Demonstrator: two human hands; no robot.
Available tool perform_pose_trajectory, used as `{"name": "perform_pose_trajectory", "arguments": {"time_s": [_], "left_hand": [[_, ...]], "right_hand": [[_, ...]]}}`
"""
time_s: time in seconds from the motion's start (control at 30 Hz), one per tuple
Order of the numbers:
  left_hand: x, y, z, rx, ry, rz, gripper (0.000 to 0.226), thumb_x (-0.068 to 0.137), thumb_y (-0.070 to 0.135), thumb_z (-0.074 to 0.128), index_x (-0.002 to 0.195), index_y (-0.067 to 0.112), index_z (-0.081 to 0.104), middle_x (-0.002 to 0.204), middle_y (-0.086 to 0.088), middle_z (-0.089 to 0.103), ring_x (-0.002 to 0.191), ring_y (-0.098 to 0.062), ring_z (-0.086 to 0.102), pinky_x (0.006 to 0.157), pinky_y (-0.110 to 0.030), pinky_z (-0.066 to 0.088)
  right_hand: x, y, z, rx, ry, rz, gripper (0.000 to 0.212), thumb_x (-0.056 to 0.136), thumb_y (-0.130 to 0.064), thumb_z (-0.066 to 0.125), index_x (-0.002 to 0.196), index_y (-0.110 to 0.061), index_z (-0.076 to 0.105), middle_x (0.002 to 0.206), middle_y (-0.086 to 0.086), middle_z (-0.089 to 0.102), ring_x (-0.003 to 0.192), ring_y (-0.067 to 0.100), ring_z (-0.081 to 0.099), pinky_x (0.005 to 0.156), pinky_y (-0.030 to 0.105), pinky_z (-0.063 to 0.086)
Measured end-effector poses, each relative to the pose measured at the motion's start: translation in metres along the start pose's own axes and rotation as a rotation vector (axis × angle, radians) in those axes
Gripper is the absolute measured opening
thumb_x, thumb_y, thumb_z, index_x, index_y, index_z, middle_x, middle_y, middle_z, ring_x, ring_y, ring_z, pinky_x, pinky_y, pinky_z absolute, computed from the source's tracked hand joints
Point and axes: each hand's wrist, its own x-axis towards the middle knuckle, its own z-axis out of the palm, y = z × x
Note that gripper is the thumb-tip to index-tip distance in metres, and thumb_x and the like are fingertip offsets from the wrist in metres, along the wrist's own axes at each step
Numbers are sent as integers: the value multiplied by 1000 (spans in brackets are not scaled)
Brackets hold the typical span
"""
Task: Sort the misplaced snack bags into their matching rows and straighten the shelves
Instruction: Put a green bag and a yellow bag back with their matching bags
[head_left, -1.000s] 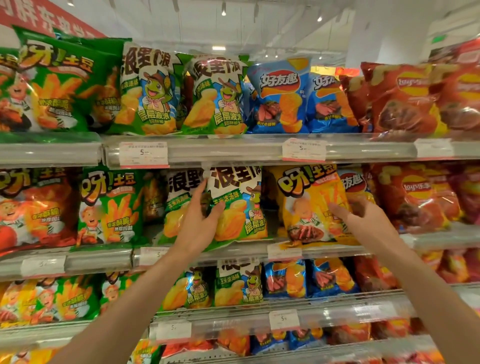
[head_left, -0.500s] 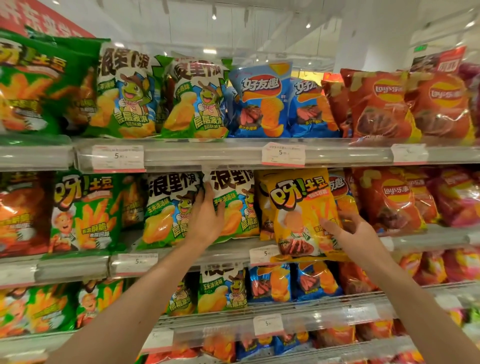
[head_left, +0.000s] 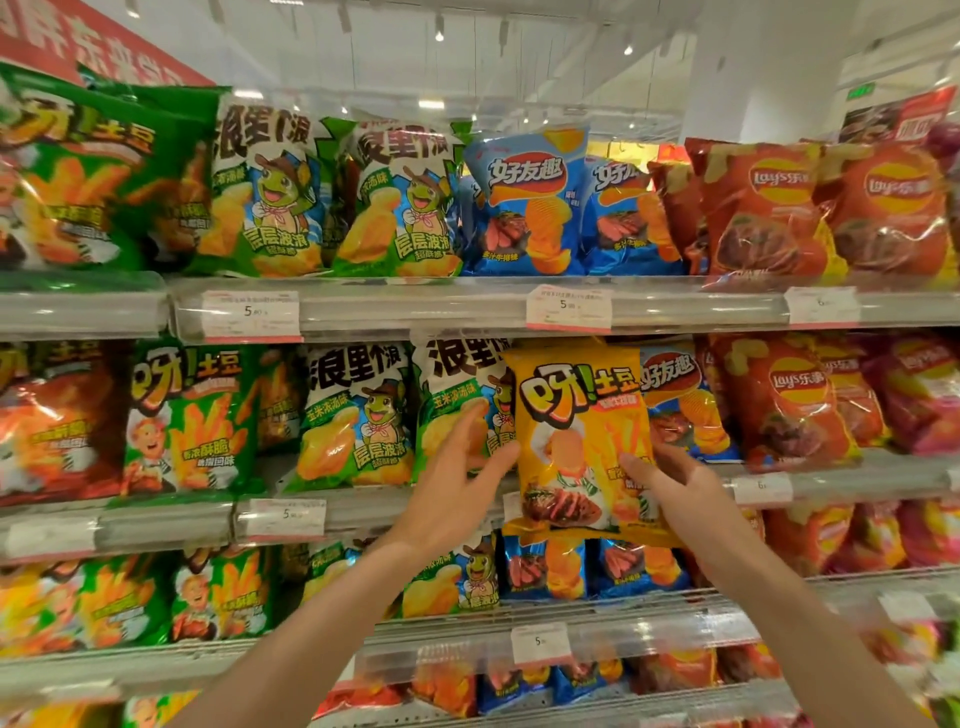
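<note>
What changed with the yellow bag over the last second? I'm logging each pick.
The right hand, first reaching beside the yellow bag, now grips its lower right edge and has pulled it forward off the middle shelf. The left hand moved right, from the frog bag toward the yellow bag's left edge. Neighbouring rows stayed put.

Glossy plastic yellow snack bag (head_left: 576, 441); shiny clear plastic shelf rail (head_left: 441, 306).

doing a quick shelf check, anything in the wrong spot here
Yes: the yellow snack bag on the middle shelf sits in front of a blue bag, between green-and-white and blue rows. The right hand grips it.
</note>
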Motion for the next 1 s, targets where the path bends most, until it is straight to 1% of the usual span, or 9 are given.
{"name": "perform_pose_trajectory", "arguments": {"time_s": [0.1,0.2,0.27,0.4,0.5,0.63,0.73,0.83,1.0], "left_hand": [[-11,6,3,-108,-51,-37,80,87,67,54,153,51,12,150,29,30,110,23,45,101,-22,38],[-23,3,-3,-163,-26,-72,75,90,55,59,153,46,19,139,31,43,98,26,48,88,-9,42],[-33,-2,-11,-178,-2,-106,71,93,46,61,152,44,23,125,35,46,92,26,53,74,-3,45],[-58,-12,-38,-181,39,-150,71,91,49,63,150,49,24,122,31,49,103,9,59,77,-11,48],[-79,-22,-67,-175,79,-142,73,90,53,62,151,49,22,123,32,50,113,-2,61,94,-23,49],[-115,-35,-118,-120,130,-120,70,92,49,62,151,44,25,107,43,45,93,10,66,82,-15,50],[-149,-45,-166,-124,164,-116,72,91,47,63,152,39,26,106,41,48,86,16,64,69,-10,52],[-188,-59,-217,-138,205,-117,71,91,46,64,151,42,26,112,40,46,89,25,57,69,-2,47],[-254,-87,-300,-106,285,-148,63,84,57,62,137,61,28,111,46,40,91,24,57,71,-9,49]], "right_hand": [[-9,2,14,17,-76,18,56,85,-49,68,134,-28,51,110,-15,67,98,10,66,99,47,51],[-16,7,28,5,-131,15,69,72,-58,70,133,-32,51,116,-14,67,103,13,68,98,48,52],[-22,10,39,3,-160,20,62,78,-53,71,133,-30,52,117,-11,68,104,13,67,91,42,53],[-40,7,65,-21,-213,16,44,89,-45,67,127,-29,55,110,-12,70,96,8,69,85,37,55],[-56,-1,92,-86,-241,-16,51,86,-52,66,131,-31,53,113,-13,69,102,7,65,88,37,51],[-92,-19,141,-109,-286,-53,56,83,-57,66,131,-33,49,116,-13,67,87,1,63,70,28,49],[-121,-30,186,-134,-309,-68,65,77,-62,67,132,-30,51,118,-12,67,102,6,65,85,35,53],[-153,-42,237,-137,-378,-101,52,86,-54,65,132,-34,52,120,-15,66,106,4,63,83,31,48],[-203,-56,327,-120,-500,-89,55,82,-57,67,129,-32,54,119,-16,67,105,4,65,94,34,52]]}}
